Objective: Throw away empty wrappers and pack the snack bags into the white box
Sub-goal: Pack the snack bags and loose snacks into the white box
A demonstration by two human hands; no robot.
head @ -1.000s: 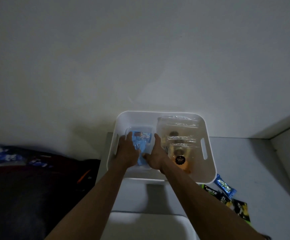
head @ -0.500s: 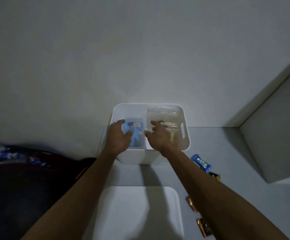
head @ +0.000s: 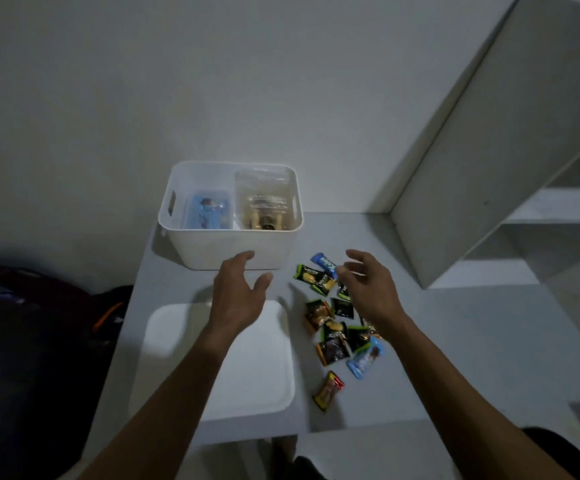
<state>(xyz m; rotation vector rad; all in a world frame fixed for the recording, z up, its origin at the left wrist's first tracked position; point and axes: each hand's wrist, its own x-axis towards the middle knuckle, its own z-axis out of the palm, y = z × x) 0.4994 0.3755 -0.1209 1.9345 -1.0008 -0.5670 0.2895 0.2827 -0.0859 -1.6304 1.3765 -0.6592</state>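
The white box (head: pixel 236 247) stands at the back of the grey table. Inside it lie a blue snack bag (head: pixel 208 211) on the left and clear bags of brown snacks (head: pixel 264 206) on the right. My left hand (head: pixel 238 296) hovers in front of the box, fingers spread, holding nothing. My right hand (head: pixel 368 285) hangs over several small snack packets (head: pixel 337 327) scattered on the table, fingers loosely spread and empty. A lone red-and-yellow packet (head: pixel 328 389) lies nearest me.
A white lid (head: pixel 247 368) lies flat on the table under my left forearm. A white shelf unit (head: pixel 510 168) rises at the right. A dark bag (head: pixel 32 341) sits left of the table. The wall is directly behind the box.
Both hands have come out of the box and drawn back toward me. The view has tilted down, so the scattered packets and the lid now show.
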